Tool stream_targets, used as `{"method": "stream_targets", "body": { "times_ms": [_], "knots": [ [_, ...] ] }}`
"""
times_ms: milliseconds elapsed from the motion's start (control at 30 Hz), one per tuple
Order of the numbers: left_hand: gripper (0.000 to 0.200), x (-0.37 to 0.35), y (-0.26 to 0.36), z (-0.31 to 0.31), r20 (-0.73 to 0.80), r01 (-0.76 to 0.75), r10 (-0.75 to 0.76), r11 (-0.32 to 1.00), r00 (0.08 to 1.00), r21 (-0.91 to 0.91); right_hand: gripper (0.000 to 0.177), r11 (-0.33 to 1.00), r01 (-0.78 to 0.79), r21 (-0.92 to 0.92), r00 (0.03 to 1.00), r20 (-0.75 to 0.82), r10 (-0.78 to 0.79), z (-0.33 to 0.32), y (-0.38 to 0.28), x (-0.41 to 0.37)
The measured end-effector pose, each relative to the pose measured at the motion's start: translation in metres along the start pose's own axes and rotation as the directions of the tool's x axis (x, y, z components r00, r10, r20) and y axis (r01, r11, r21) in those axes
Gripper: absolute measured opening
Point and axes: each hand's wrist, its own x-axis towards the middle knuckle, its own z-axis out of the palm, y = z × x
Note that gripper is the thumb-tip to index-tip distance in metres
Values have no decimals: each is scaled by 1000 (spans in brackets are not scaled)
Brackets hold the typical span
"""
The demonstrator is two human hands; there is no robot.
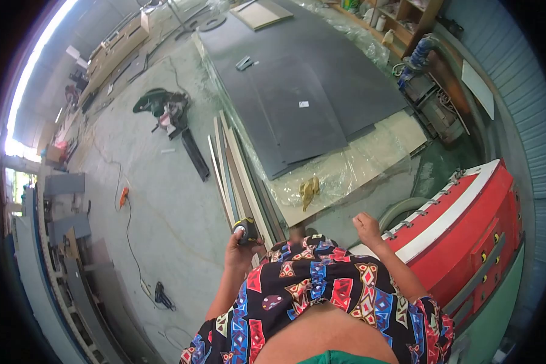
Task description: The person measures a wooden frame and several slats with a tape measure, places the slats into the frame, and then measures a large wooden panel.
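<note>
My left hand [239, 249] is closed around a black and yellow tape measure [245, 231], held in front of my body at the left. My right hand [366, 228] is curled into a fist out to the right, near the white-edged red panel structure [449, 224]; whether anything small is inside it is hidden. Long wood and metal strips [236, 176] lie on the floor just beyond my left hand. Ahead, large dark grey sheets [297, 91] rest in a stack over a pale board [382, 145] covered in plastic film. A crumpled yellow item [309, 193] sits on the film.
A miter saw [164, 109] stands on the floor at the left. Cables run across the floor past an orange connector [124, 197] and a black tool [162, 296]. Machinery [428, 91] and a wooden shelf [406, 24] are at the right. Panels [67, 224] line the left side.
</note>
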Motion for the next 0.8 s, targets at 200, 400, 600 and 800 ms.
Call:
{"method": "stream_targets", "body": {
  "times_ms": [200,400,600,800],
  "knots": [
    [33,-14,-6,-24,-270,-27,-44,966,962,-255,25,995,-95,-28,990,98,98,-5,6,-13],
    [32,-29,-19,-35,-362,-137,6,931,932,-338,20,995,-102,3,983,155,100,-6,12,-11],
    [32,-47,-10,-44,-439,-311,137,883,888,-351,16,995,-91,51,972,223,78,5,17,15],
    [31,-49,-2,-52,-472,-380,182,849,863,-368,16,998,-51,42,970,240,39,16,19,31]
  ]
}}
